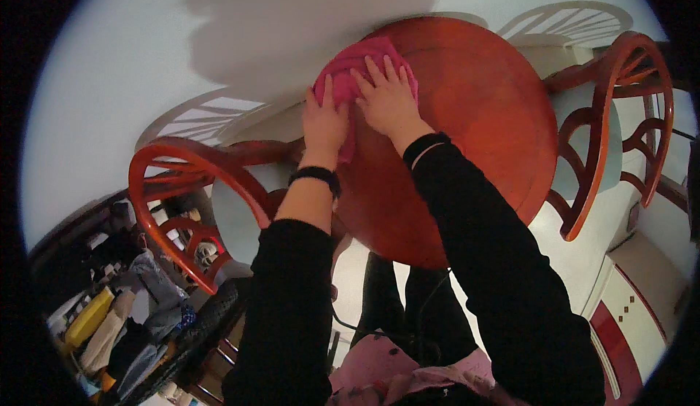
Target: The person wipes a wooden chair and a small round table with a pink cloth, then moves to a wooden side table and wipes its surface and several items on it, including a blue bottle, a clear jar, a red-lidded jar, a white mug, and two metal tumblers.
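A bright pink cloth (377, 48) lies bunched and creased on the far left part of a round, reddish-brown wooden table (486, 116), reaching its rim. My left hand (325, 129) rests on the cloth's left side, fingers pointing away from me. Spread flat over the cloth's right side is my right hand (389, 99), its fingers apart. Both hands press from above, and neither visibly pinches the fabric. Part of the cloth is hidden beneath them, and one fold hangs towards me beside my left wrist.
Curved-back wooden chairs stand left (199, 157) and right (596, 132) of the table. A pale wall (126, 56) runs behind it. Clothes and other items are heaped on a dark surface (213, 307) at lower left. A white and dark-red cabinet (629, 318) stands at lower right.
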A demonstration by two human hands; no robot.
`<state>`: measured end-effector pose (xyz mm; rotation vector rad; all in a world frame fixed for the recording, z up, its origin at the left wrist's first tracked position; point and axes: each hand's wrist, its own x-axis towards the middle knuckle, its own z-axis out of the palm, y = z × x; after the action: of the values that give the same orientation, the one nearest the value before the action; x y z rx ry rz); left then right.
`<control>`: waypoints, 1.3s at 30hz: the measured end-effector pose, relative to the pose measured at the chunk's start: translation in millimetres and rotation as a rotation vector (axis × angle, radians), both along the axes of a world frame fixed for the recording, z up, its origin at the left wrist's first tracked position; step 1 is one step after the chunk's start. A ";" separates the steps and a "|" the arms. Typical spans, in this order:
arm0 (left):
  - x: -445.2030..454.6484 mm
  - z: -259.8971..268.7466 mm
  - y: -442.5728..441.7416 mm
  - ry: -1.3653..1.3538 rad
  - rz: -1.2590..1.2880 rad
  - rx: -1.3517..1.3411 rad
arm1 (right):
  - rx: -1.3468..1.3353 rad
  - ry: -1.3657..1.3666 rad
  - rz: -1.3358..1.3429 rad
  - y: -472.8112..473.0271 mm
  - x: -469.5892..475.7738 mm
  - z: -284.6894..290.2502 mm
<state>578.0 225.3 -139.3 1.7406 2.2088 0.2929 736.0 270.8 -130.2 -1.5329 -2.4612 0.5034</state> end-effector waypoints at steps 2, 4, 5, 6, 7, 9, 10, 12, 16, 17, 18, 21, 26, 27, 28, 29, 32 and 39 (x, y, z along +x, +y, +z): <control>-7.1 1.1 -34.0 -0.076 0.060 0.013 | -0.002 0.032 0.078 -18.3 -9.6 6.0; -5.8 2.7 -66.7 -0.099 0.132 0.013 | -0.061 0.030 0.144 -38.0 -13.4 12.1; -1.1 3.3 -82.1 -0.083 0.174 0.004 | -0.042 0.051 0.173 -48.2 -13.3 14.7; 3.6 4.3 -96.8 -0.069 0.219 -0.026 | -0.060 0.047 0.201 -58.9 -12.5 16.8; 7.7 5.7 -111.0 -0.083 0.237 0.001 | -0.088 0.040 0.226 -70.0 -10.8 18.3; 16.7 9.0 -137.8 -0.119 0.291 -0.030 | -0.064 0.048 0.255 -92.6 -8.6 19.5; 21.9 11.0 -152.3 -0.155 0.331 -0.026 | -0.074 0.047 0.274 -104.8 -6.8 20.0; 35.1 13.3 -181.4 -0.245 0.434 -0.097 | -0.106 0.065 0.305 -129.6 -1.5 20.7; 69.0 8.1 -242.9 -0.245 0.428 -0.102 | -0.073 0.112 0.351 -180.3 22.3 24.9; 80.2 5.9 -257.2 -0.249 0.421 -0.075 | -0.047 0.154 0.351 -192.9 33.3 27.2; 92.0 4.7 -271.1 -0.267 0.430 -0.086 | -0.069 0.161 0.356 -204.6 45.9 29.8; 126.5 10.3 -306.5 -0.330 0.393 -0.194 | -0.112 0.128 0.390 -234.7 90.1 36.9; 177.8 52.7 -327.9 -0.174 0.113 -0.678 | -0.224 0.039 0.490 -262.7 178.5 45.4; 183.6 62.3 -325.5 -0.207 0.092 -0.806 | -0.204 0.018 0.515 -262.4 193.3 46.2; 182.3 70.4 -320.4 -0.261 0.005 -0.856 | -0.204 -0.015 0.543 -260.2 205.6 47.4; 179.5 74.8 -310.2 -0.262 -0.087 -0.848 | -0.250 -0.119 0.595 -256.4 216.2 49.1; 161.3 82.2 -273.0 -0.220 -0.276 -0.546 | -0.225 -0.087 0.513 -223.3 230.8 51.2; 105.0 29.0 -73.8 0.246 -0.275 -0.010 | 0.035 -0.069 0.311 -61.3 169.4 27.6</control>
<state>683.0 151.5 -110.4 2.1430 2.0830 0.0032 905.4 209.5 -102.6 -1.1770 -2.7626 0.4593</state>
